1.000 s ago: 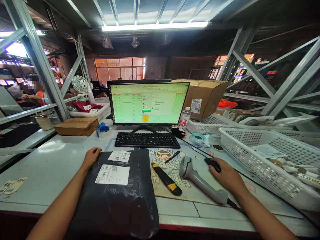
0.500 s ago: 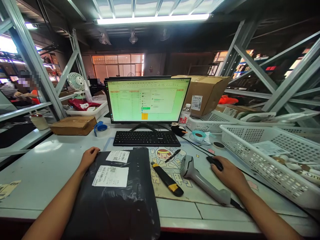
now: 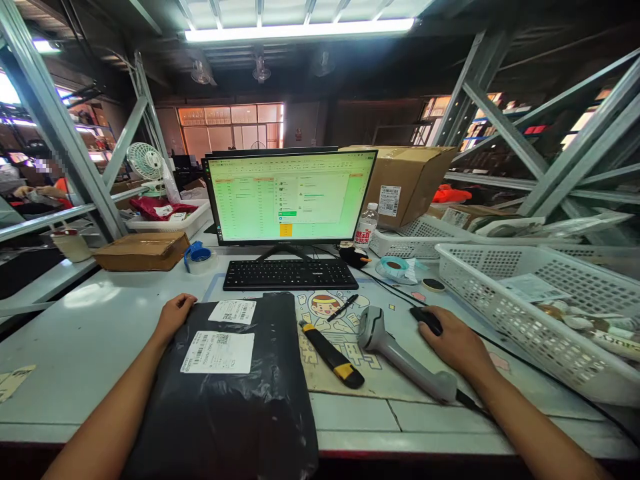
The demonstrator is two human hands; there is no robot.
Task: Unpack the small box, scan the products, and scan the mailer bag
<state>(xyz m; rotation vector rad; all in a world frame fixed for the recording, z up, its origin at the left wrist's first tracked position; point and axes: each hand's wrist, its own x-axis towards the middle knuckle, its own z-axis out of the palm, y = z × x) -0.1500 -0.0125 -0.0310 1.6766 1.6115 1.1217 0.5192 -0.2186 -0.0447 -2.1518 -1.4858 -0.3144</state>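
A black plastic mailing bag [image 3: 270, 407] with two white labels [image 3: 217, 352] lies flat before me. My left hand [image 3: 174, 319] is at its upper left corner, fingers curled together against the bag's edge. My right hand [image 3: 453, 340] is closed over a black computer mouse [image 3: 425, 321], to the right of the bag. Between the bag and the mouse lie a black and yellow utility knife [image 3: 331, 355], a black pen [image 3: 343, 308] and a grey barcode scanner [image 3: 407, 360] on a printed desk mat [image 3: 320, 390].
A keyboard [image 3: 290, 275] stands below a lit monitor [image 3: 240, 200]. Tape rolls [image 3: 395, 267], a bottle [image 3: 366, 227] and white baskets [image 3: 500, 313] are to the right. A cardboard box [image 3: 143, 251] and blue tape dispenser [image 3: 198, 257] sit left. Another person [image 3: 45, 190] works far left.
The whole view has shifted slightly left and up. Both hands keep their places on the bag and the mouse, and the monitor's window looks the same.
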